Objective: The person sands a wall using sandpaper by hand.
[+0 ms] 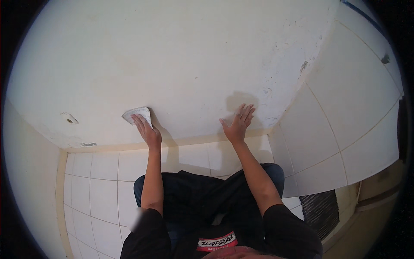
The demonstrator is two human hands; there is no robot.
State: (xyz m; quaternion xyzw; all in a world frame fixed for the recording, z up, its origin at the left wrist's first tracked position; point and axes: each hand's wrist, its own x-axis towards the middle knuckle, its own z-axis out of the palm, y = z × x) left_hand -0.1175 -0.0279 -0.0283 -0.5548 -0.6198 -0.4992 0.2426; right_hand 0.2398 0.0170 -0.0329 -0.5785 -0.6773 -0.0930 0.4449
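Against the pale painted wall (181, 64), my left hand (148, 131) holds a thin, greyish sheet of sandpaper (137, 113). Its fingers lie outstretched over the sheet, and the sheet's right edge curls off the wall. The sheet's wall-facing side is hidden. Farther right, my right hand (237, 124) is open and empty, fingers spread and pointing up toward the wall. Its shadow falls just above the fingertips; I cannot tell whether they touch the surface. Pale dust seems to coat the fingertips of both hands.
Flaked, patchy paint (304, 65) runs down the wall's right side. A small wall fitting (70, 120) sits at the left. White floor tiles (105, 190) lie below, and a tiled surface (315, 129) rises at right. A dark ribbed mat (320, 211) lies at lower right.
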